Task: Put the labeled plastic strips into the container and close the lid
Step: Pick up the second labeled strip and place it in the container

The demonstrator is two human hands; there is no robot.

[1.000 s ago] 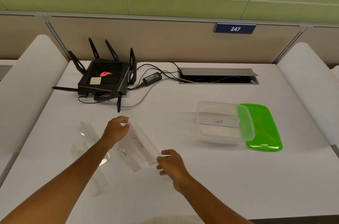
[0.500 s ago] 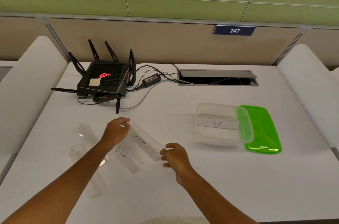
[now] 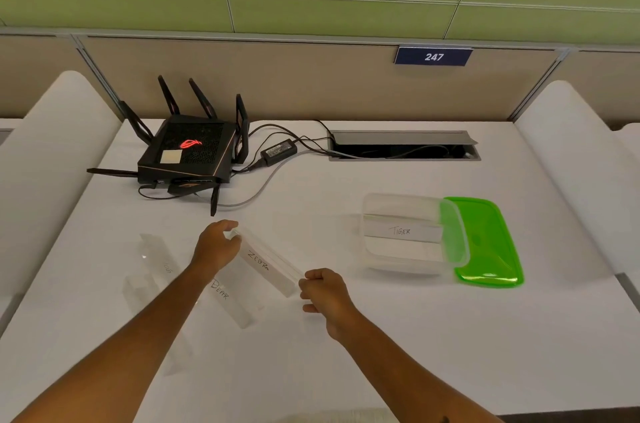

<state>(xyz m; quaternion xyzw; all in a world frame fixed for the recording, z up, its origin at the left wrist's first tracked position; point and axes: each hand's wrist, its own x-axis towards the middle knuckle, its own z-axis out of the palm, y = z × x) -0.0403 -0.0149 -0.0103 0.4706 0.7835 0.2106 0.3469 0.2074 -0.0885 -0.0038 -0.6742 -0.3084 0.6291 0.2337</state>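
Head view of a white desk (image 3: 398,346). The left hand (image 3: 215,247) is closed over the far end of a clear plastic strip marked ZEBRA (image 3: 265,263), and the right hand (image 3: 325,291) pinches its near end, so the strip spans diagonally between the two hands, held at both ends. A second strip marked BEAR (image 3: 230,301) lies on the desk just below and beside it, partly under the left wrist. Further clear strips (image 3: 156,256) lie to the left of the left forearm; their labels are too faint to read. To the right, well apart from both hands, stands an open clear container (image 3: 403,256) with a strip marked TIGER (image 3: 401,232) inside. A green lid (image 3: 485,242) lies on the desk, its left edge tucked under the container's right side. A black router (image 3: 188,150) with antennas, its power adapter (image 3: 278,151) and a cable slot (image 3: 403,145) occupy the rear of the desk.
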